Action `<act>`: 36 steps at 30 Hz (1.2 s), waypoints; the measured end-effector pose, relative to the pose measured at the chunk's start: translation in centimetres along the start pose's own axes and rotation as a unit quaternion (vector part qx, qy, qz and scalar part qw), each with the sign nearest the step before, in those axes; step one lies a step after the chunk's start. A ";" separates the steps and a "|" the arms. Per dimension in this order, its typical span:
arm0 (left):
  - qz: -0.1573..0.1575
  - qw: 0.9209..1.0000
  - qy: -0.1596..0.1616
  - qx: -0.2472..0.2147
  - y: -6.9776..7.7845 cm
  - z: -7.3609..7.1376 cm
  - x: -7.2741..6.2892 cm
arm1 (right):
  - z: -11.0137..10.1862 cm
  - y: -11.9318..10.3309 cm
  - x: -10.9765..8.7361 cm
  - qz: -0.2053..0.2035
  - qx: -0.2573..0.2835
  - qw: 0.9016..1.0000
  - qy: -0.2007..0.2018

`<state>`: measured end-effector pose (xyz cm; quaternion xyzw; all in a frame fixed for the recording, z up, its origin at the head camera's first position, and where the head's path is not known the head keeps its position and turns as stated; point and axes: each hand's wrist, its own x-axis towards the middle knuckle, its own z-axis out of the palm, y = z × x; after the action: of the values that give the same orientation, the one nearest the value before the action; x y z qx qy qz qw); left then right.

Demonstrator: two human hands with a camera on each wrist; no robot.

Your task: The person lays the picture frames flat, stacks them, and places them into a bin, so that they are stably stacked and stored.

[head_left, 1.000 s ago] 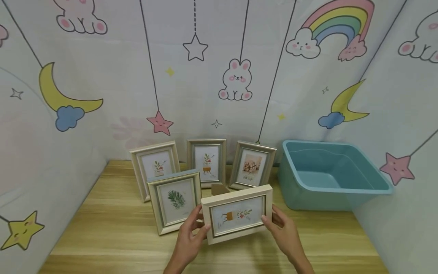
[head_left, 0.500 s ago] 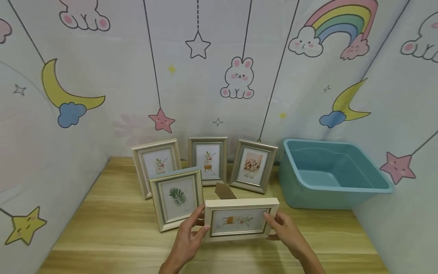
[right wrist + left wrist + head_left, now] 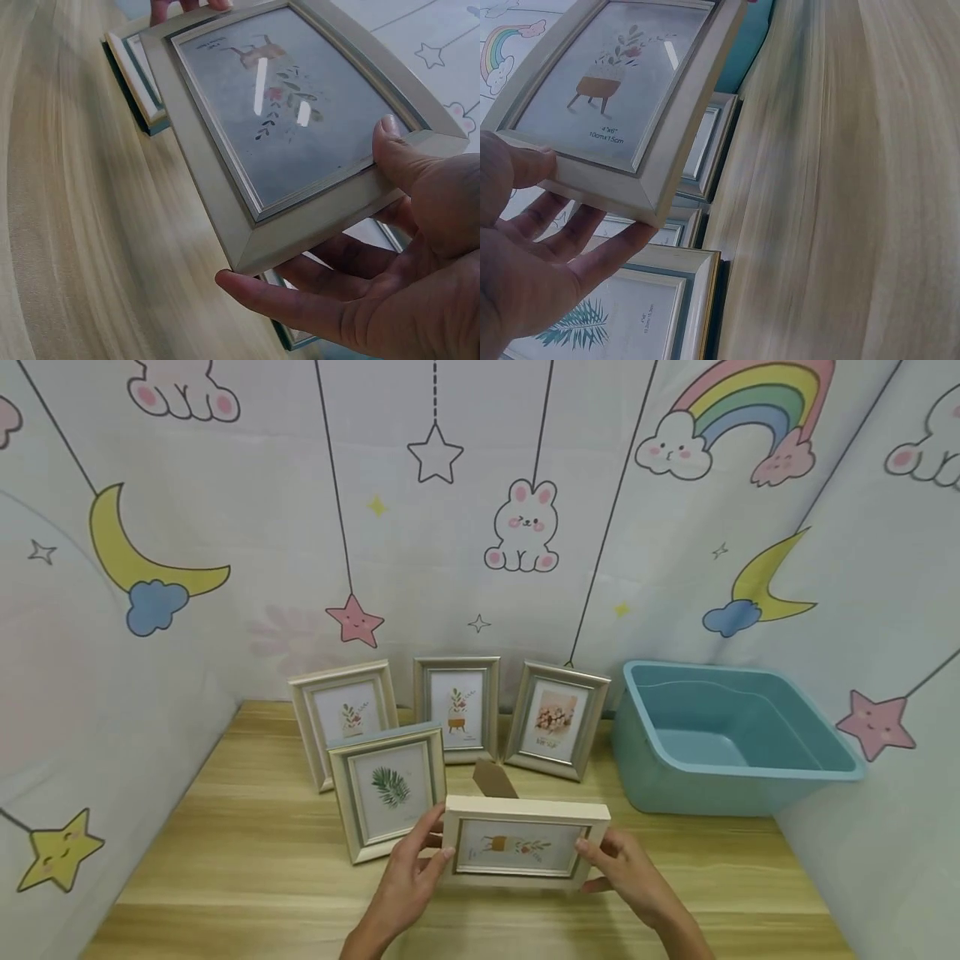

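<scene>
A cream picture frame with a potted-plant print is held sideways over the front of the table, its top edge tipped toward the head camera. My left hand grips its left end, thumb on the front border and fingers behind, as the left wrist view shows. At the other end, my right hand grips it with the thumb on the face and fingers underneath. A brown stand leg sticks out behind it. Close by on the left stands a frame with a palm-leaf print.
Behind stand a cream frame with a plant print, a silvery plant frame and a frame with a pink flower picture. A blue-green plastic tub stands at the right, near the patterned cloth wall.
The held frame has gone from slanted to nearly level and its top has tipped toward the head camera. More of the stand leg shows behind it. Both hands keep their grip.
</scene>
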<state>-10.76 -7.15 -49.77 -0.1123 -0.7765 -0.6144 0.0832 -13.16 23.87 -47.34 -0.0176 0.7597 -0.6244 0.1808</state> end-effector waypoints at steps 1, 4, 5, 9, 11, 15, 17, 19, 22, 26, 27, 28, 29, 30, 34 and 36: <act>0.005 1.000 -0.002 0.003 0.0 0.0 0.1 | 0.1 0.1 0.0 -0.002 -0.003 1.000 0.003; 0.020 1.000 -0.014 -0.003 0.0 0.0 0.5 | 0.2 0.3 -0.1 -0.005 -0.012 1.000 0.017; 0.023 0.999 -0.022 -0.011 0.0 0.0 0.7 | 0.3 0.4 -0.1 -0.004 -0.015 1.000 0.023; -0.010 0.997 -0.067 -0.048 0.1 -0.1 1.4 | 0.3 0.9 -0.3 -0.011 -0.015 1.000 0.025; -0.030 0.993 -0.091 -0.064 0.1 -0.2 1.7 | 0.2 1.3 -0.4 -0.011 -0.013 1.000 0.018; -0.036 0.986 -0.131 -0.098 -0.1 -0.4 2.4 | 0.0 1.7 -0.7 -0.011 -0.013 1.000 0.009; -0.028 0.980 -0.154 -0.126 -0.3 -0.4 2.8 | 0.0 1.9 -0.8 -0.020 -0.013 1.000 0.005; -0.015 0.970 -0.180 -0.162 -0.7 -0.4 3.3 | 0.2 2.1 -0.9 -0.039 -0.014 0.999 -0.001; 0.006 0.951 -0.218 -0.220 -1.4 -0.4 4.0 | 0.4 2.4 -1.1 -0.076 -0.017 0.997 -0.016; 0.038 0.928 -0.243 -0.281 -2.2 -0.4 4.5 | 0.5 2.6 -1.4 -0.104 -0.020 0.994 -0.023; 0.044 0.924 -0.244 -0.291 -2.4 -0.4 4.6 | 0.5 2.7 -1.4 -0.110 -0.021 0.993 -0.024; 0.050 0.920 -0.245 -0.302 -2.5 -0.3 4.6 | 0.5 2.8 -1.4 -0.113 -0.021 0.993 -0.024; 0.056 0.918 -0.245 -0.308 -2.6 -0.3 4.6 | 0.4 2.8 -1.4 -0.116 -0.020 0.993 -0.025; 0.062 0.916 -0.243 -0.313 -2.7 -0.2 4.6 | 0.4 2.9 -1.5 -0.122 -0.020 0.992 -0.028; 0.078 0.911 -0.237 -0.329 -2.6 0.0 4.5 | 0.3 3.1 -1.5 -0.135 -0.012 0.990 -0.030; 0.082 0.910 -0.232 -0.334 -2.5 0.1 4.4 | 0.3 3.2 -1.5 -0.140 -0.008 0.990 -0.029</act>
<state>-15.71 -7.28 -50.99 -0.3361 -0.5114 -0.7855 -0.0918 -11.06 24.65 -50.11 -0.1432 0.7490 -0.6368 0.1134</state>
